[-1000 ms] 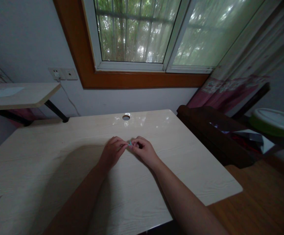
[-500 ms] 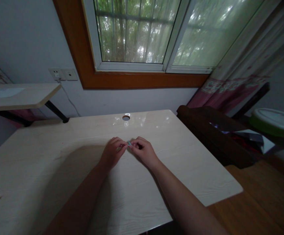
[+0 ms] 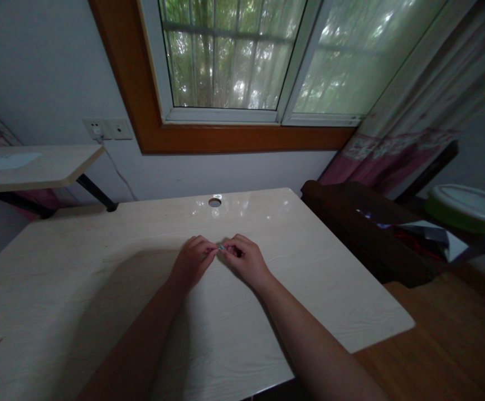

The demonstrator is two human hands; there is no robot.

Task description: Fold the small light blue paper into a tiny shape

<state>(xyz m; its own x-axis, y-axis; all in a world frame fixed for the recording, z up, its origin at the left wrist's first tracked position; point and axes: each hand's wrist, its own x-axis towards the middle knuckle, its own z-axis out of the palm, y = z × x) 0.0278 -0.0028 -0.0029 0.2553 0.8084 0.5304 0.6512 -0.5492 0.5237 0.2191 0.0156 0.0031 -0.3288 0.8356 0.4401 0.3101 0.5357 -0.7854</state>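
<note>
Over the middle of the pale wood-grain table (image 3: 309, 278), my left hand (image 3: 193, 258) and my right hand (image 3: 245, 257) meet fingertip to fingertip. Pinched between them is a tiny light blue-green piece (image 3: 221, 247), too small to make out its kind. Thumb and forefinger of each hand are pressed together on it. Most of the piece is hidden by the fingertips.
A round cable hole (image 3: 214, 203) lies near the table's far edge. At the left stands a raised shelf (image 3: 71, 164) on black legs. Dark brown furniture (image 3: 351, 223) on the right bears a green tub (image 3: 455, 209) and papers. A window (image 3: 234, 67) is behind.
Both hands stay in nearly the same place. The small blue-green piece has tilted lower, and less of it shows between the fingertips.
</note>
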